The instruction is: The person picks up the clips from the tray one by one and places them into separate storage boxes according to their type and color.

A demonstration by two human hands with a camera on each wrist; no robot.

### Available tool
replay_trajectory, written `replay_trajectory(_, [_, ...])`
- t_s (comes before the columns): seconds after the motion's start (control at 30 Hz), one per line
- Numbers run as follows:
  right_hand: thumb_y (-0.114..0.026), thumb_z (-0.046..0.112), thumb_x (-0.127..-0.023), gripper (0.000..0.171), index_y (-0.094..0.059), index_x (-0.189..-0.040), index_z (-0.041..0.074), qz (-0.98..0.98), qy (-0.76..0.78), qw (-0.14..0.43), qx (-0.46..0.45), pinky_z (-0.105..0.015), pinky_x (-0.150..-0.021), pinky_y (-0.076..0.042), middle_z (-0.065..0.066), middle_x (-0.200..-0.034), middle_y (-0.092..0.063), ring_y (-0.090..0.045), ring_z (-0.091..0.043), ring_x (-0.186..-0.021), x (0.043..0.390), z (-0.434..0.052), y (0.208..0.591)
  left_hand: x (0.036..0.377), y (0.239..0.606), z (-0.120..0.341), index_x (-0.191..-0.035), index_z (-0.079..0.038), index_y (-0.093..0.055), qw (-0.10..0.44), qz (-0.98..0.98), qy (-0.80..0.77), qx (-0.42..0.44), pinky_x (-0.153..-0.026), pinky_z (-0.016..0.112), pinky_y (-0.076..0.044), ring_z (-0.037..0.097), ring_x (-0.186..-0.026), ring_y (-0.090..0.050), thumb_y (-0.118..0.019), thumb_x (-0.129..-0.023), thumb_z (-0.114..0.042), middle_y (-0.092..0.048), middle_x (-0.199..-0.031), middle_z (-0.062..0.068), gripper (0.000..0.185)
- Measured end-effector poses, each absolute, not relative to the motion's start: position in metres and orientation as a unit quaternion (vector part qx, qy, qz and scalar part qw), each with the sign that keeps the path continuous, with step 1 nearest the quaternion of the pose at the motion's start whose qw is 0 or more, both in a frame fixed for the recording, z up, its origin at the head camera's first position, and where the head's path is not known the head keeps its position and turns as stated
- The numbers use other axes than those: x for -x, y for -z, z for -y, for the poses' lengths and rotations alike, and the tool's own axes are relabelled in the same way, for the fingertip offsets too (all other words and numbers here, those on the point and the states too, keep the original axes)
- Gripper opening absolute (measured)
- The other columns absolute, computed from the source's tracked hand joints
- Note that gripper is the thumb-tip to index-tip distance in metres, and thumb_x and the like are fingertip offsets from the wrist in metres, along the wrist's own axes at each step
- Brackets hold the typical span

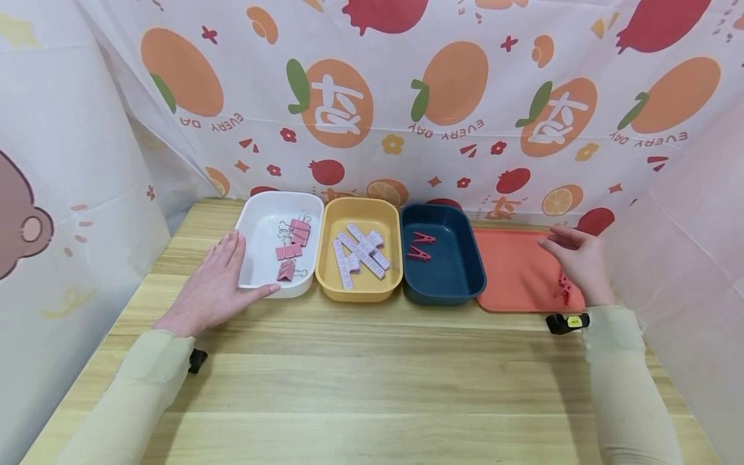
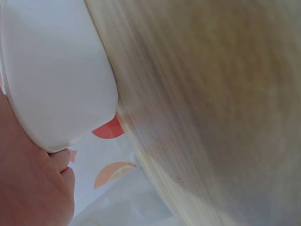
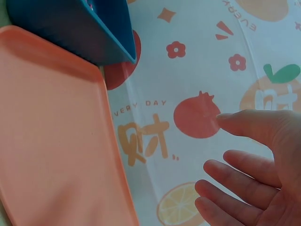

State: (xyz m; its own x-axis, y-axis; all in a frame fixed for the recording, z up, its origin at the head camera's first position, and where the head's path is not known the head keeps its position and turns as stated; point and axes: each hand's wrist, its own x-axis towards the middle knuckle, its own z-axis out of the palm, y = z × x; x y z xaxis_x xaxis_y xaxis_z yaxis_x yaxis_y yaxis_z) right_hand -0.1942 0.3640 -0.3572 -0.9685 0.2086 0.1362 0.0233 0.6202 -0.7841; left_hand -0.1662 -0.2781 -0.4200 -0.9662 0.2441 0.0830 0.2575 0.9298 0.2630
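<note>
My left hand point(image 1: 217, 284) rests along the left rim of a white bin point(image 1: 251, 226), fingers straight and thumb across its near corner. Inside that bin lie several pink binder clips point(image 1: 289, 252). In the left wrist view, the hand point(image 2: 37, 183) touches the bin's outer wall point(image 2: 61, 70). Over the right part of an orange tray point(image 1: 506, 271) hovers my right hand point(image 1: 581, 261), holding nothing. Its fingers are apart and loosely bent in the right wrist view. Red clothespins point(image 1: 564, 289) lie on the tray beneath this hand, partly hidden by it.
A yellow bin point(image 1: 360, 296) holds several lavender ruler-patterned pieces point(image 1: 366, 252). Beside it, a dark blue bin point(image 1: 444, 298) contains two red clothespins point(image 1: 421, 247). The bins and tray stand in a row on a wooden table point(image 1: 372, 381), against a fruit-print cloth point(image 1: 372, 161).
</note>
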Motion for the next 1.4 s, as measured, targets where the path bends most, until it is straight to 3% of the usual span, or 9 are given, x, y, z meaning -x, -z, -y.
replay_trajectory(0.53, [-0.071, 0.054, -0.092, 0.069, -0.06, -0.143, 0.01, 0.894, -0.422, 0.097, 0.115, -0.011, -0.072, -0.049, 0.018, -0.1, -0.068, -0.057, -0.009, -0.1, 0.188, -0.383, 0.362, 0.168, 0.415, 0.276, -0.158, 0.01, -0.003, 0.025, 0.982, 0.141, 0.127, -0.123, 0.054, 0.001, 0.042, -0.153, 0.001, -0.056, -0.09, -0.075, 0.004, -0.166, 0.027, 0.121])
replay_trajectory(0.87, [-0.072, 0.047, -0.093, 0.068, -0.058, -0.145, 0.005, 0.885, -0.435, 0.087, 0.145, -0.008, -0.074, -0.047, 0.022, -0.092, -0.066, -0.058, -0.002, -0.096, 0.187, -0.392, 0.368, 0.166, 0.414, 0.277, -0.158, 0.01, -0.003, 0.021, 0.981, 0.144, 0.125, -0.123, 0.054, -0.001, 0.043, -0.152, 0.0, -0.056, -0.089, -0.075, 0.002, -0.166, 0.027, 0.121])
replay_trajectory(0.97, [-0.071, 0.048, -0.094, 0.068, -0.056, -0.146, 0.007, 0.885, -0.43, 0.078, 0.159, -0.009, -0.074, -0.047, 0.017, -0.097, -0.067, -0.057, -0.004, -0.099, 0.188, -0.395, 0.37, 0.166, 0.414, 0.277, -0.158, 0.01, -0.004, 0.021, 0.982, 0.143, 0.125, -0.123, 0.054, 0.0, 0.043, -0.152, 0.0, -0.056, -0.089, -0.075, 0.002, -0.166, 0.028, 0.121])
replay_trajectory(1.2, [-0.067, 0.054, -0.094, 0.075, -0.05, -0.152, 0.008, 0.889, -0.413, 0.058, 0.189, -0.022, -0.086, -0.051, -0.016, -0.135, -0.061, -0.054, -0.022, -0.119, 0.19, -0.401, 0.375, 0.166, 0.415, 0.278, -0.158, 0.01, -0.004, 0.019, 0.982, 0.141, 0.125, -0.123, 0.054, 0.001, 0.043, -0.152, 0.0, -0.056, -0.089, -0.075, 0.002, -0.166, 0.028, 0.121])
replay_trajectory(1.4, [-0.064, 0.057, -0.095, 0.08, -0.045, -0.154, 0.006, 0.89, -0.407, 0.041, 0.201, -0.04, -0.099, -0.051, -0.022, -0.144, -0.054, -0.048, -0.035, -0.128, 0.19, -0.41, 0.384, 0.166, 0.415, 0.277, -0.158, 0.01, -0.004, 0.015, 0.983, 0.14, 0.121, -0.122, 0.055, -0.001, 0.042, -0.152, 0.001, -0.055, -0.089, -0.076, 0.002, -0.166, 0.027, 0.122])
